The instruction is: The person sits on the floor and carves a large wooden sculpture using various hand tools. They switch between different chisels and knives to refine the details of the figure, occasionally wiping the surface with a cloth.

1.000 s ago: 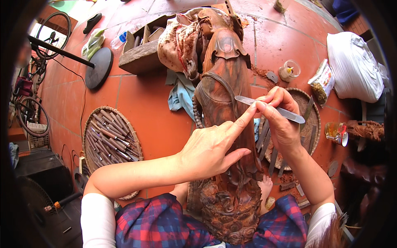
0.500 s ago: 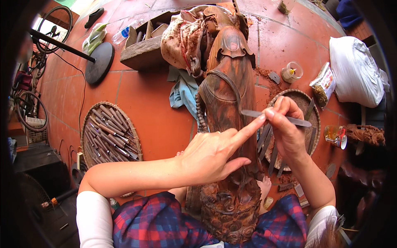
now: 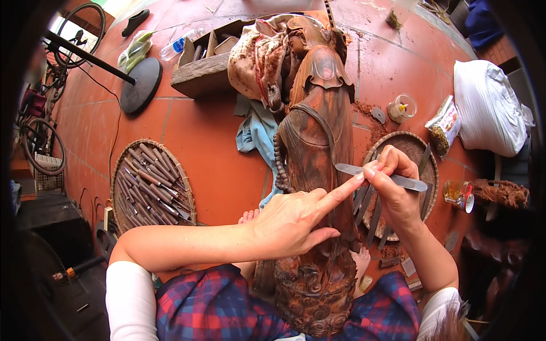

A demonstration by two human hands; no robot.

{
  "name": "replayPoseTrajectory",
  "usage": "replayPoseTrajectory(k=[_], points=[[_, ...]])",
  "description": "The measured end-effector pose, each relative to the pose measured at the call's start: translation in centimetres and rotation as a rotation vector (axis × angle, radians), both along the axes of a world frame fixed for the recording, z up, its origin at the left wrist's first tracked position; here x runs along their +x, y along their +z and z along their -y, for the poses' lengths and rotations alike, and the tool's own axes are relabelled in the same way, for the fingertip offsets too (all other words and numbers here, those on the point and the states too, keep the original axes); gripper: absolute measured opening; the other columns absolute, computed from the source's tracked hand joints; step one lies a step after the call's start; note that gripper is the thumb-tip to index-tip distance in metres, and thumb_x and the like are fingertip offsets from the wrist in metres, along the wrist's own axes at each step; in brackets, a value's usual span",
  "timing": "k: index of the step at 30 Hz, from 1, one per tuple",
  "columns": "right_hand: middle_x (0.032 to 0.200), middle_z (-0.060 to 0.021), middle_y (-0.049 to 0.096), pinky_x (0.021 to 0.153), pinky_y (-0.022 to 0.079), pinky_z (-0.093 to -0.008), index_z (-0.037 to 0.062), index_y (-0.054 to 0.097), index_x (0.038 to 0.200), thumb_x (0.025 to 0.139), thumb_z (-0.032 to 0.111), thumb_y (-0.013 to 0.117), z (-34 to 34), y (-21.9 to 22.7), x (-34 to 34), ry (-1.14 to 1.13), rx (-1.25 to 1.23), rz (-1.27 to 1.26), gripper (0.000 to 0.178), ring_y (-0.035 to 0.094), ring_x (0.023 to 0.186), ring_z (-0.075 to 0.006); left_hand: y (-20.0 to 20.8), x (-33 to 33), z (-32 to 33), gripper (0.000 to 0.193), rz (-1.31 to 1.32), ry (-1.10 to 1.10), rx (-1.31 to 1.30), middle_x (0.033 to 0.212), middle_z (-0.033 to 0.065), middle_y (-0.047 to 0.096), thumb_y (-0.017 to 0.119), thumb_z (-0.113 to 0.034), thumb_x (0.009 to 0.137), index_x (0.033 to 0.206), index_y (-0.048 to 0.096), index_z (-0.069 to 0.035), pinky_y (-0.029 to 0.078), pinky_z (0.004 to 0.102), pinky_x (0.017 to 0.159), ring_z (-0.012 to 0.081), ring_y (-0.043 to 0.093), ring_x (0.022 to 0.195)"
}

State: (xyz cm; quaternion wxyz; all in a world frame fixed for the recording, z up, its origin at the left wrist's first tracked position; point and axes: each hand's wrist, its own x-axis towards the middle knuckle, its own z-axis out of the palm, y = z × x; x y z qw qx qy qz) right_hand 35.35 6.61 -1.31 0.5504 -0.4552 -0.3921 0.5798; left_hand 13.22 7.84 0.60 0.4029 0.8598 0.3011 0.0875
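Note:
A long carved wooden statue [image 3: 318,136] of a robed figure lies lengthwise in front of me, its rough base between my legs. My right hand [image 3: 392,176] is closed in a pinch around a thin flat metal file [image 3: 408,183] with rounded ends. The far end of this file meets the edge of the statue's robe in the picture; actual contact I cannot tell. My left hand [image 3: 296,221] reaches across the statue, thumb and index finger stretched out and apart. Its index fingertip comes up to the file beside my right thumb and seems to touch there. It grips nothing.
At left, a round woven tray [image 3: 192,199] holds several wooden-handled chisels. Another woven tray [image 3: 435,165], with flat dark files, lies beneath my right hand. Beyond are a glass jar [image 3: 402,108], white sack [image 3: 489,108], wooden box [image 3: 205,77] and stained cloth [image 3: 259,62]. A cup [image 3: 466,199] stands at right.
The whole view has shifted slightly. My right hand and the file have come a little toward me along the statue, with the left index finger still at the file.

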Motion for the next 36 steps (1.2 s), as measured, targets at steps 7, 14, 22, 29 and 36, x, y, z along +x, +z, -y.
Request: replayPoseTrajectory(k=[7,14,22,29,36], points=[[0.079,0.0,0.051,0.075,0.05,-0.024,0.0059,0.046,0.072,0.087,-0.006,0.067,-0.5,0.0,-0.2,-0.003,0.092,0.111,0.028,0.059,0.078,-0.0078,-0.4,0.0,-0.2,0.097,0.005,0.016,0.024,0.086,0.0098,0.054,0.076,-0.03,0.082,0.158,0.018,-0.015,0.052,0.0396,0.06,0.0288,0.061,0.074],[0.079,-0.0015,0.052,0.074,0.049,-0.0251,0.0044,0.047,0.073,0.085,-0.007,0.068,-1.3,0.8,-0.7,-0.005,0.133,0.205,0.027,0.06,0.078,-0.0095,-0.3,-0.1,-0.6,0.095,0.071,0.055,0.044,0.09,0.011,0.051,0.076,-0.032,0.082,0.158,0.021,-0.016,0.052,0.0413,0.064,0.0297,0.059,0.078],[0.077,-0.0033,0.052,0.069,0.05,-0.0259,0.0028,0.048,0.068,0.081,-0.007,0.071,-1.1,1.4,-1.0,-0.039,0.145,0.299,0.028,0.058,0.072,-0.011,-0.6,-0.4,-0.5,0.094,0.11,0.041,0.022,0.089,0.0097,0.052,0.076,-0.032,0.082,0.158,0.022,-0.016,0.051,0.0401,0.064,0.0292,0.059,0.076],[0.078,-0.0042,0.051,0.07,0.05,-0.0267,0.0029,0.048,0.068,0.079,-0.008,0.072,-1.4,1.4,-0.7,-0.003,0.313,0.482,0.029,0.058,0.073,-0.0119,0.3,-0.5,-0.5,0.094,0.051,0.037,-0.053,0.088,0.009,0.052,0.076,-0.033,0.081,0.157,0.024,-0.016,0.051,0.0402,0.064,0.0284,0.059,0.078],[0.077,-0.0034,0.052,0.071,0.049,-0.0258,0.0038,0.046,0.068,0.083,-0.007,0.07,-0.3,1.1,0.0,0.023,0.198,0.36,0.03,0.059,0.075,-0.0115,0.1,-0.3,0.1,0.094,0.059,0.005,-0.003,0.087,0.0102,0.053,0.076,-0.032,0.082,0.158,0.022,-0.016,0.052,0.0396,0.064,0.0288,0.059,0.076]])
